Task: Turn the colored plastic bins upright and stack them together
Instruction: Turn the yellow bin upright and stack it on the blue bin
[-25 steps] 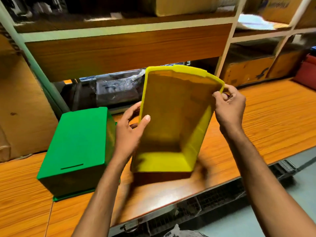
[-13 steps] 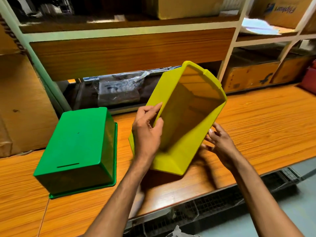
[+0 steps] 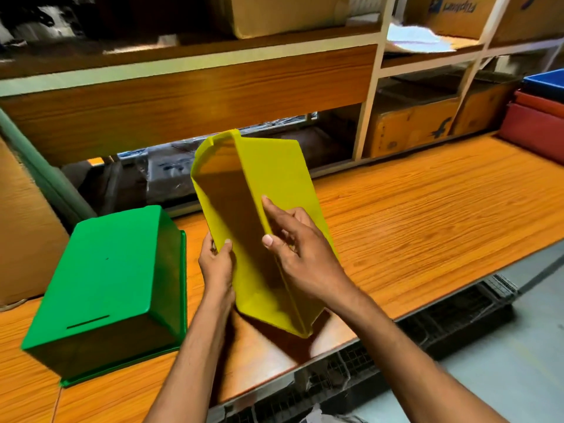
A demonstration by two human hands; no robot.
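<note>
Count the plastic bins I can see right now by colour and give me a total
Yellow: 1, the yellow bin held off the table by the left hand and right hand.
Green: 1, the green bin lying upside down on the table.
Red: 1, the red bin at the far right edge.
Blue: 1, the blue bin on top of the red one.
Total: 4

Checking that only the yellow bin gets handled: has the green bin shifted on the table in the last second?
No. The green bin lies upside down on the table, left of the yellow bin, same spot near the cardboard box.
</note>
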